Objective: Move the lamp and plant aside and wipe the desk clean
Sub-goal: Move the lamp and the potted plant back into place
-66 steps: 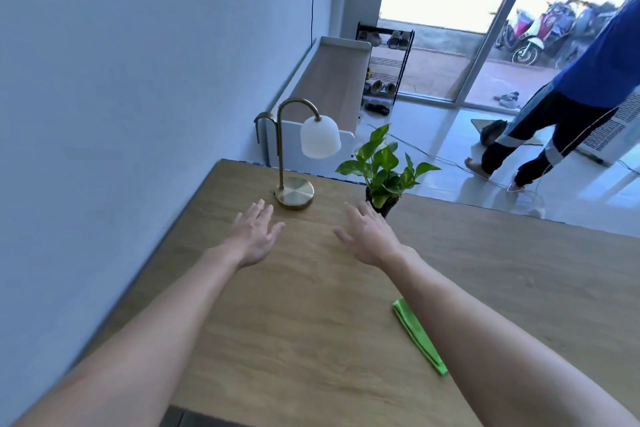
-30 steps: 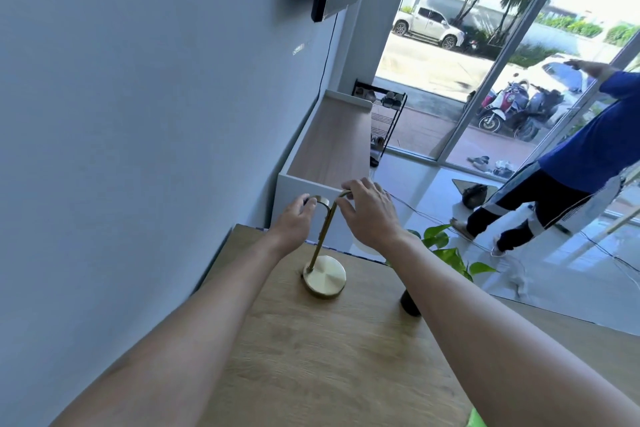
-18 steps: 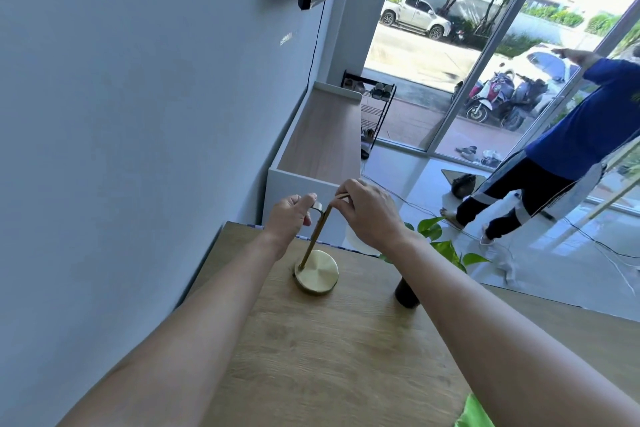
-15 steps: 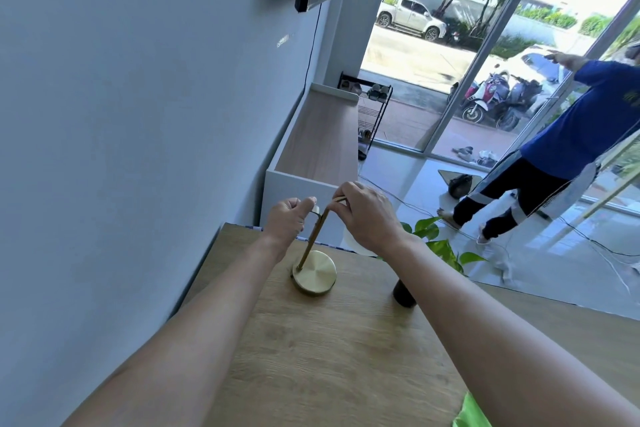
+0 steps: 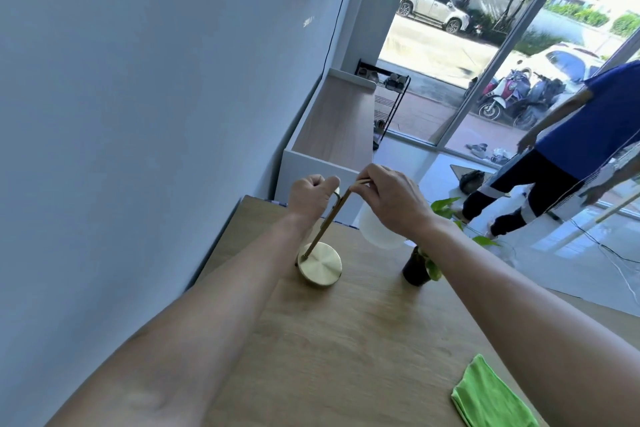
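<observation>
A brass lamp (image 5: 320,267) with a round base stands near the far left corner of the wooden desk (image 5: 346,340). My left hand (image 5: 310,196) is closed around the top of its curved arm, and my right hand (image 5: 389,199) grips the arm just beside it. The lamp's white shade (image 5: 375,234) hangs below my right wrist, partly hidden. A small plant (image 5: 420,262) in a dark pot stands to the right of the lamp, its leaves partly behind my right forearm. A green cloth (image 5: 488,395) lies folded on the desk at the lower right.
A blue-grey wall (image 5: 138,114) runs along the desk's left edge. Beyond the far edge stands a white low cabinet (image 5: 332,135) with a wooden top. A person in a blue shirt (image 5: 581,142) stands on the tiled floor at the right, near glass doors.
Both hands reached from flat above the desk up to the lamp's arm and closed on it. Over the last second they keep their hold; the view shifted slightly and the green cloth came into sight.
</observation>
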